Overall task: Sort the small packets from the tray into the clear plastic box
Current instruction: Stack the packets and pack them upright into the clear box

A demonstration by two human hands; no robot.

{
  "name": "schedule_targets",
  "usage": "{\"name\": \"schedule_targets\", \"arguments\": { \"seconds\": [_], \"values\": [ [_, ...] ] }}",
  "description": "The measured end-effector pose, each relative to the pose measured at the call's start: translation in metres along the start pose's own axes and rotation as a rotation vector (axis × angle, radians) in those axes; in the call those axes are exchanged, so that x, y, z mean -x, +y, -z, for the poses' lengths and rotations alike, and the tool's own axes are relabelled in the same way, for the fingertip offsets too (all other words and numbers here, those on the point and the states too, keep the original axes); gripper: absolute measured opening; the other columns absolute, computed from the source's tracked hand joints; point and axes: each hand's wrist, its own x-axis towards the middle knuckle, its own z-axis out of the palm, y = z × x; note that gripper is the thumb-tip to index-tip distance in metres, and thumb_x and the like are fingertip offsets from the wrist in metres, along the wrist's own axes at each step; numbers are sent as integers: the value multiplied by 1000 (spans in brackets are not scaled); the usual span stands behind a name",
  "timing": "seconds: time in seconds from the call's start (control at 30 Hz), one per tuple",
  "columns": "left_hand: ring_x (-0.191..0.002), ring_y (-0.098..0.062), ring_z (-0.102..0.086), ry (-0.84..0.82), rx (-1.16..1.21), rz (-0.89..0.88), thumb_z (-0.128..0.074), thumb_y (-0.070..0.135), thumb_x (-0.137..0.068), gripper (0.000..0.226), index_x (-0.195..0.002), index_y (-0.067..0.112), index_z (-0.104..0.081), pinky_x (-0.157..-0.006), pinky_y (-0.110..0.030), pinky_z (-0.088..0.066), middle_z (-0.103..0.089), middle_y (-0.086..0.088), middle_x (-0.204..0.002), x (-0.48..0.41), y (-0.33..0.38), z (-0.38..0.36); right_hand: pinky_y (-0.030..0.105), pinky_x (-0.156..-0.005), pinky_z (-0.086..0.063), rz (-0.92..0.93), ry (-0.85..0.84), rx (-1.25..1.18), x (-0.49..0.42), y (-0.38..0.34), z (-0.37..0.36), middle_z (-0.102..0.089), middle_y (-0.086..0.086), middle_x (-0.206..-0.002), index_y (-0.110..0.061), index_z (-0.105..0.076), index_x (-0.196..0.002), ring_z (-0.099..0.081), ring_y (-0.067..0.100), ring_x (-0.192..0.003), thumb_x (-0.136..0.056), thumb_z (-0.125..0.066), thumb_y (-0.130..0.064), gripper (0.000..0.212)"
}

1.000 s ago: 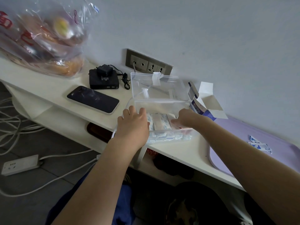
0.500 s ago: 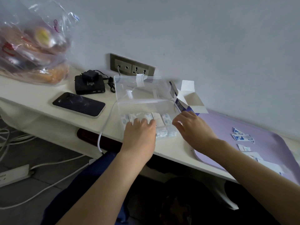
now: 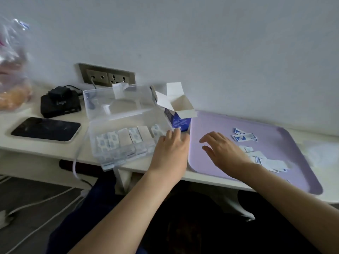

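Right hand (image 3: pixel 224 150) now beside packets (image 3: pixel 244 138)

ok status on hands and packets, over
Left hand open at right edge of clear plastic box. Right hand open over tray, empty. Packets loose on tray, none held. Carton beside box, not blocking.

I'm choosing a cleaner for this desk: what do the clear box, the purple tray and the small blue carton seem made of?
The clear box: likely rigid glossy plastic; the cable behind shows through its lid. The purple tray: probably matte plastic, with even colour and a moulded rounded rim. The blue carton: thin printed cardboard, with folded flaps white inside.
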Motion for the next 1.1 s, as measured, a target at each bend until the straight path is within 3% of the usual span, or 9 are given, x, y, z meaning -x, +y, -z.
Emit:
{"name": "schedule_targets", "arguments": {
  "seconds": [0.07, 0.23, 0.37, 0.47, 0.57, 0.7, 0.87, 0.97, 1.1],
  "values": [
    [-105, -26, -48, 12, 24, -100, -51, 15, -93, 28, -121, 12, -46, -85, -33, -39, -46, -10, -118, -9, 19, -11, 29, -97, -37, -96, -20, 2, 14, 24, -3, -48, 1, -131, -16, -50, -128, -46, 20, -120, -98, -41, -26, 33],
    [-113, -29, -45, -195, 66, -174, -42, 25, -99, 29, -125, 12, -42, -91, -37, -36, -42, -11, -123, -26, 62, -35, 35, -105, -27, -405, -160, -88, 40, 81, 1, -34, 9, -144, -13, -34, -138, -31, 25, -133, -94, -49, -32, 50],
    [-119, -30, -41, -316, 41, -154, -41, 26, -99, 34, -131, 12, -41, -96, -38, -34, -41, -12, -129, -38, 84, -58, 40, -109, -25, -523, -299, -170, 54, 117, 15, -27, 11, -148, -13, -22, -145, -24, 28, -136, -82, -62, -46, 82],
    [-120, -31, -39, -353, 25, -153, -45, 20, -96, 39, -134, 12, -38, -97, -37, -33, -39, -13, -131, -44, 99, -72, 38, -107, -29, -561, -446, -144, 66, 137, 21, -30, 10, -144, -15, -19, -145, -29, 27, -132, -74, -75, -39, 94],
    [-119, -32, -37, -353, 25, -160, -43, 22, -97, 37, -133, 11, -38, -97, -37, -33, -37, -14, -131, -50, 111, -76, 33, -100, -37, -545, -463, -161, 72, 150, 19, -44, 8, -129, -15, -35, -138, -44, 24, -117, -69, -80, -30, 83],
    [-119, -33, -36, -308, 6, -157, -38, 26, -99, 35, -131, 11, -37, -94, -39, -34, -37, -14, -129, -55, 120, -76, 30, -90, -44, -519, -316, -243, 66, 152, 15, -61, 7, -114, -13, -53, -122, -56, 20, -99, -69, -81, -23, 61],
    [-114, -29, -43, -216, 115, -40, -37, 29, -100, 33, -126, 9, -35, -89, -36, -38, -44, -12, -125, -66, 128, -78, 30, -84, -49, -489, -241, -325, 58, 143, 3, -67, 6, -106, -11, -62, -107, -60, 22, -94, -73, -77, -22, 38],
    [-114, -26, -43, -173, 200, 16, -43, 25, -98, 33, -126, 10, -35, -89, -34, -38, -41, -11, -128, -72, 125, -83, 27, -86, -47, -429, -232, -349, 52, 133, -1, -63, 5, -108, -13, -61, -109, -59, 20, -97, -73, -77, -24, 41],
    [-121, -26, -39, -184, 285, -2, -45, 28, -98, 42, -135, 13, -33, -96, -34, -37, -33, -8, -140, -78, 119, -87, 22, -90, -37, -346, -293, -349, 49, 122, 2, -51, 2, -118, -14, -51, -127, -50, 16, -107, -80, -69, -37, 55]
  ]
}}
